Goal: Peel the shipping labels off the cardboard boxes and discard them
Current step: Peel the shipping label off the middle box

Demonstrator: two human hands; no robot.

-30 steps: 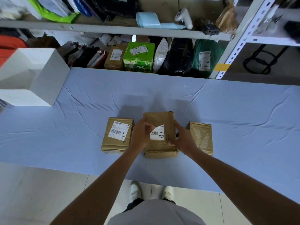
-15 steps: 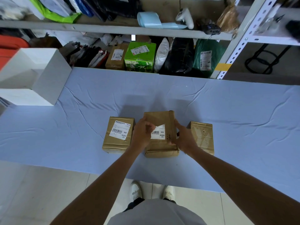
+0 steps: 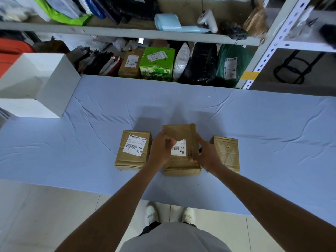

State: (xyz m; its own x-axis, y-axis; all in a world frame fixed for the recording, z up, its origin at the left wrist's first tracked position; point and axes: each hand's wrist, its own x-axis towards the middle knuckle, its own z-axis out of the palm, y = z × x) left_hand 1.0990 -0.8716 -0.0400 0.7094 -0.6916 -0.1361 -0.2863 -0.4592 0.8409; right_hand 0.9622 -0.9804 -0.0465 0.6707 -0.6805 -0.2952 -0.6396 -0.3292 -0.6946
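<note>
Three brown cardboard boxes stand in a row near the front edge of the blue-covered table. The middle box (image 3: 180,135) carries a white shipping label (image 3: 180,149) whose upper left part is lifted and folded back. My left hand (image 3: 161,150) pinches that lifted corner. My right hand (image 3: 205,155) grips the middle box's right side and holds it steady. The left box (image 3: 133,160) has its white label (image 3: 134,146) stuck flat on top. The right box (image 3: 226,153) shows only tape, no label.
A white open-topped box (image 3: 51,88) sits at the table's far left. Behind the table (image 3: 254,128) a metal shelf (image 3: 127,30) holds parcels, bags and a green carton (image 3: 156,63). My shoes and the tiled floor are below the front edge.
My left hand has pulled the label's upper left part further off the middle box, so more of it is folded back. My right hand stays on the box's right side.
</note>
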